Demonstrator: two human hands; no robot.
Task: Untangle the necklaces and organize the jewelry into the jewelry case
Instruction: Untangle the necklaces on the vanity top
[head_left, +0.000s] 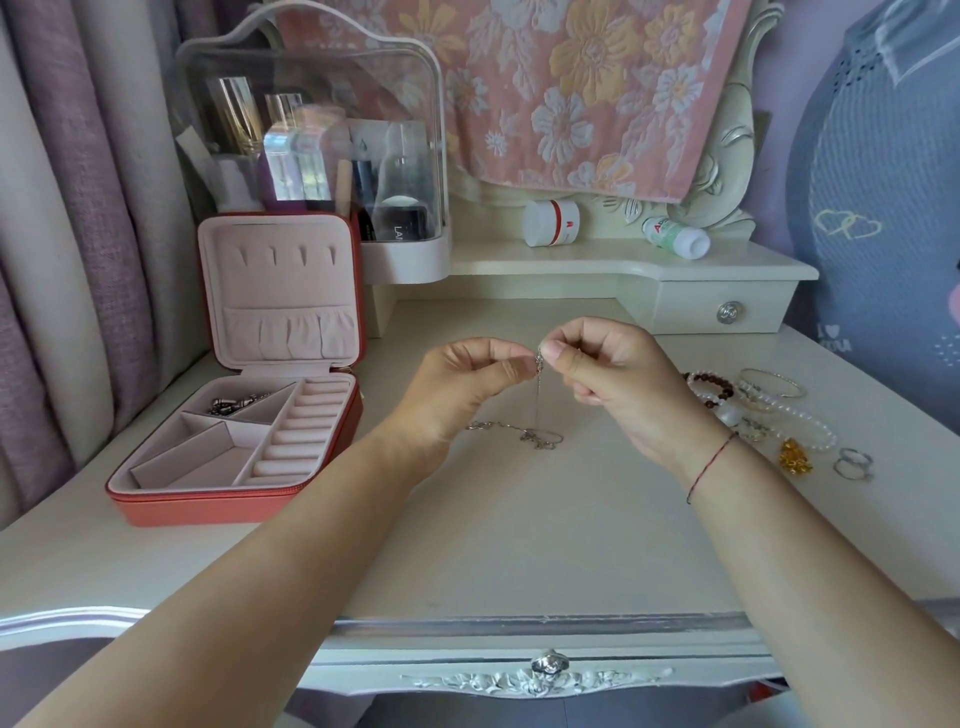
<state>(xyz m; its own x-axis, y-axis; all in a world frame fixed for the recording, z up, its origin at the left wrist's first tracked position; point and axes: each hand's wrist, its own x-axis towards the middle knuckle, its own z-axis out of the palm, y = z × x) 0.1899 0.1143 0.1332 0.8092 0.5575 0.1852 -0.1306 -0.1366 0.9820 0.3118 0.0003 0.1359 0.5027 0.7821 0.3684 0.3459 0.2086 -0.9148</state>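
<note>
Tally: one coral-red jewelry case (234, 512), one tangle of fine silver chain (537, 436), two silver rings (853, 464), one gold flower ornament (795, 457), one brown bead bracelet (714, 376), one silver bangle (797, 387).

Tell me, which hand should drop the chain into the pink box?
Probably the left hand: it is nearer the open box, which sits on its side. The right hand would have to cross over. Both hands pinch the chain now.

Necklace (524, 432): thin shiny metal chain. Jewelry case (234, 441): matt coral leather-look shell, pink velvety lining. Bench (519, 545): smooth cream-painted surface, slight sheen.
</note>
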